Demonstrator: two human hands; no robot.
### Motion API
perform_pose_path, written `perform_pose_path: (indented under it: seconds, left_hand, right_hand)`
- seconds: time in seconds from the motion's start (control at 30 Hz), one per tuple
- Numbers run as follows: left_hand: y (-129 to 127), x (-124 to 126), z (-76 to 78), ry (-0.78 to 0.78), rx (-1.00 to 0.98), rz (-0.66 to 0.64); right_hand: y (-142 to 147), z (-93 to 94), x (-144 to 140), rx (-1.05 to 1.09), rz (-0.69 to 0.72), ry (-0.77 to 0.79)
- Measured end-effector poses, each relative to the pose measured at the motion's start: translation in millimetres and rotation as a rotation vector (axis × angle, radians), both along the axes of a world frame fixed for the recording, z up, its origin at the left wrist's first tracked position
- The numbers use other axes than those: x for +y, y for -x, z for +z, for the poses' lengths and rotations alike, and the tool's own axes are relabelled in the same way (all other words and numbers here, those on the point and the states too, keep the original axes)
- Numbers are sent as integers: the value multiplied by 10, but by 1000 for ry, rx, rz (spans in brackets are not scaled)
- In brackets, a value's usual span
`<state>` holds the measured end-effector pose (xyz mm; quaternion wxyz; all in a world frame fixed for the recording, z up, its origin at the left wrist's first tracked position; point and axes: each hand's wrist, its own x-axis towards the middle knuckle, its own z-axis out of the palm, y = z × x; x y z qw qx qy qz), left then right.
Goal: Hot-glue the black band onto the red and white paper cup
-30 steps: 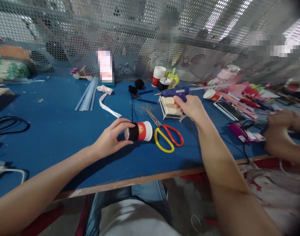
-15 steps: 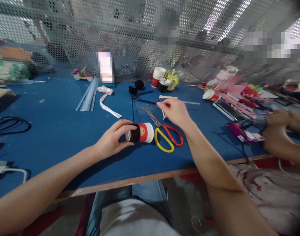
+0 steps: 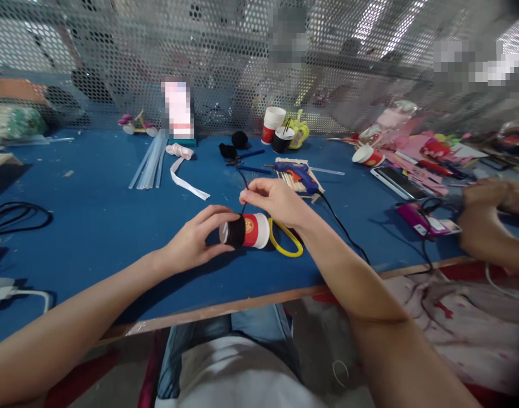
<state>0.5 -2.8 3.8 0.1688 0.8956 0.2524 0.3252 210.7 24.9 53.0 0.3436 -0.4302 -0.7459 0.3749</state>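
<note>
The left hand lies on the tabletop, its fingers curled around a light, crushable paper cup on its side, best held gently by the wall, while the right hand pinches thin, limp black thread just above the cup.

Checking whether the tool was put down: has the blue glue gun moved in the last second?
Yes. The glue gun left the right hand and now lies on the stick rack.

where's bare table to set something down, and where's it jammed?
Bare blue table lies between the black cable loop, the clear glue sticks and the left hand. Crowded: right back, around the blue glue gun, white phone and pink craft scraps.
</note>
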Motion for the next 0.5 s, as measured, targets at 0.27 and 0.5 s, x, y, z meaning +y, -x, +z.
perform_pose_path:
  seconds: [0.27,0.5]
  left_hand:
    - [-40,-39,-11,365,-94,-2]
    - [-44,-76,3,324,-91,-72]
  right_hand:
    - [-92,3,-27,44,-123,-86]
    - [-69,-90,23,-3,-74,-102]
